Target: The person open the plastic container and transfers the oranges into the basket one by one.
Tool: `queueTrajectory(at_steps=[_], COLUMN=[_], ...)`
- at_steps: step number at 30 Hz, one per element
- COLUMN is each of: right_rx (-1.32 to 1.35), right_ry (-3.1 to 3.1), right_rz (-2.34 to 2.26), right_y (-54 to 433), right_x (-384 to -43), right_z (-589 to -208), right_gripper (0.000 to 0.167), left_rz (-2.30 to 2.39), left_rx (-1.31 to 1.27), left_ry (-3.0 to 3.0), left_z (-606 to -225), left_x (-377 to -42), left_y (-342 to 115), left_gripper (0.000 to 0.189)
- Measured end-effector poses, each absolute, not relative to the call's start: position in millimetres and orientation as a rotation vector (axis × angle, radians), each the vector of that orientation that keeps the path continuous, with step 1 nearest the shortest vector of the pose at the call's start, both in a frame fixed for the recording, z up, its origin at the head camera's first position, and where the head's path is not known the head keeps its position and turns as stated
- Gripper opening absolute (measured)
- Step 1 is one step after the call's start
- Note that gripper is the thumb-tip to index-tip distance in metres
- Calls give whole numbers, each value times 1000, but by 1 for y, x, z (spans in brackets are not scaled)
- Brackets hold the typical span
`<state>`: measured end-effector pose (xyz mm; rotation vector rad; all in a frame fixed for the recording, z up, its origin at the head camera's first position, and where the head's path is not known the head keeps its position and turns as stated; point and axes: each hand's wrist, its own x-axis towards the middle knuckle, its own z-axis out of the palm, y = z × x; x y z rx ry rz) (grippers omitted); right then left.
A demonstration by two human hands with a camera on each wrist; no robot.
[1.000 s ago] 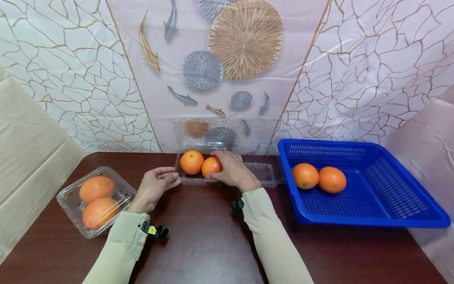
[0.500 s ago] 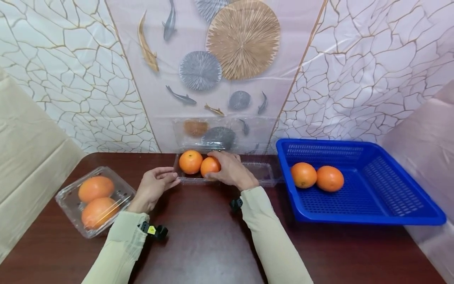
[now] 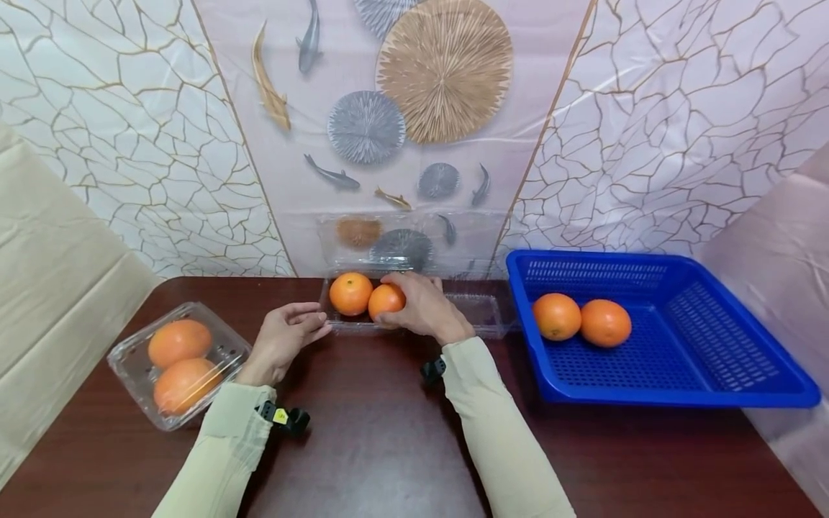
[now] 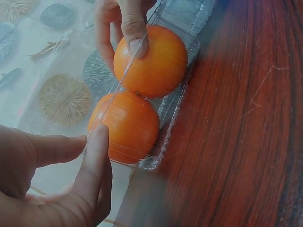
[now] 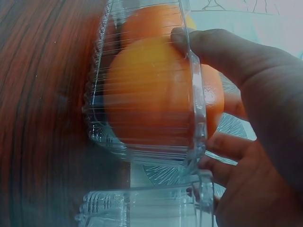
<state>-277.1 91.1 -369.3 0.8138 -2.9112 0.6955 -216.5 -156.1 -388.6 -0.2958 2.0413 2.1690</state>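
Note:
Two oranges sit side by side in the left part of a clear plastic clamshell box point(image 3: 476, 309) at the back of the table; its transparent lid point(image 3: 414, 241) stands raised against the wall. My left hand point(image 3: 289, 337) pinches the box's left rim between thumb and finger, close to the left orange point(image 3: 350, 293). My right hand point(image 3: 424, 306) reaches over the box and grips the right orange point(image 3: 386, 302), thumb on the near side. In the right wrist view, this orange point(image 5: 147, 94) shows through the ribbed plastic wall, the thumb at the rim; the other fingers are partly hidden.
At the left, a closed clear box point(image 3: 139, 385) holds two more oranges point(image 3: 184, 385). A blue plastic basket point(image 3: 680, 399) stands at the right with two oranges point(image 3: 605, 323) inside. A patterned sheet point(image 3: 414, 165) covers the wall behind the brown table point(image 3: 369, 432).

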Motion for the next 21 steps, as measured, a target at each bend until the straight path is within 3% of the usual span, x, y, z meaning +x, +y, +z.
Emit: queueTrajectory(at_steps=[21], right_rx=[729], right_ry=[-2892], right_rz=[706], right_y=[89], right_x=[-273], right_z=[-364], right_gripper=[65], left_rz=[2177], left_rx=[-306], left_ry=[2016], left_z=[-389], left_x=[-218], left_y=[-157], left_gripper=[48])
